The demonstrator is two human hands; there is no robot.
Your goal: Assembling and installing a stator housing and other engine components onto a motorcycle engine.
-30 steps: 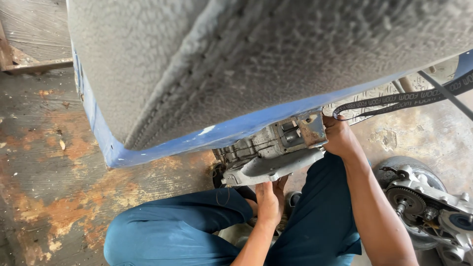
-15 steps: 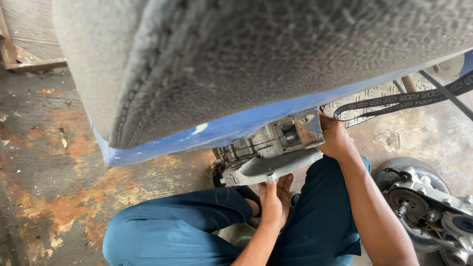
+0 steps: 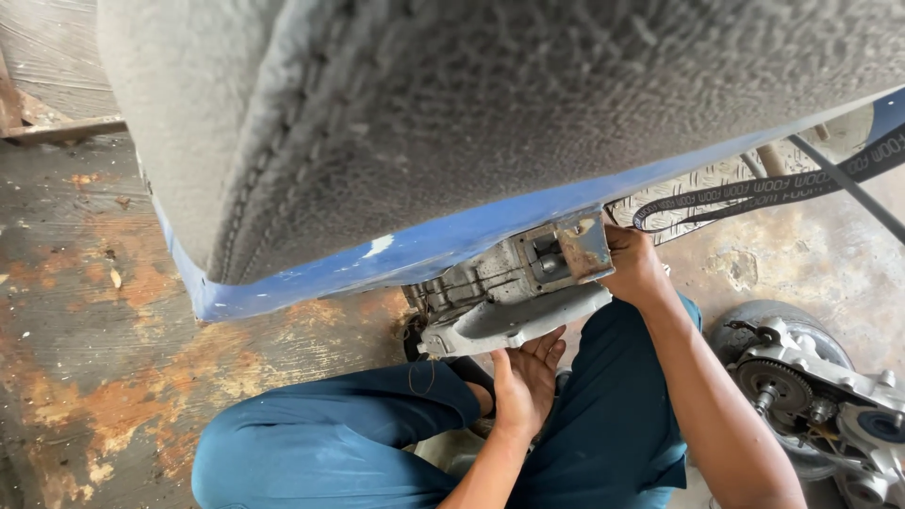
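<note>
A grey textured seat (image 3: pixel 490 123) on a blue body panel (image 3: pixel 424 250) fills the top of the head view. Below it hangs a grey metal engine casing (image 3: pixel 514 320) with a rusty square bracket (image 3: pixel 583 247) at its right end. My right hand (image 3: pixel 636 269) grips the casing just right of that bracket. My left hand (image 3: pixel 523 377) comes up between my knees, palm up, with its fingers curled against the underside of the casing. My blue trousers (image 3: pixel 358 434) sit under both arms.
A black toothed drive belt (image 3: pixel 773 188) loops off to the right behind my right hand. At the lower right, a dismantled metal gear assembly (image 3: pixel 811 386) lies on the floor. The concrete floor (image 3: pixel 104 377) is stained with rust at the left.
My left hand has risen from between my knees to the casing's underside. My right hand has stayed at the bracket. The seat has shifted slightly in view.
</note>
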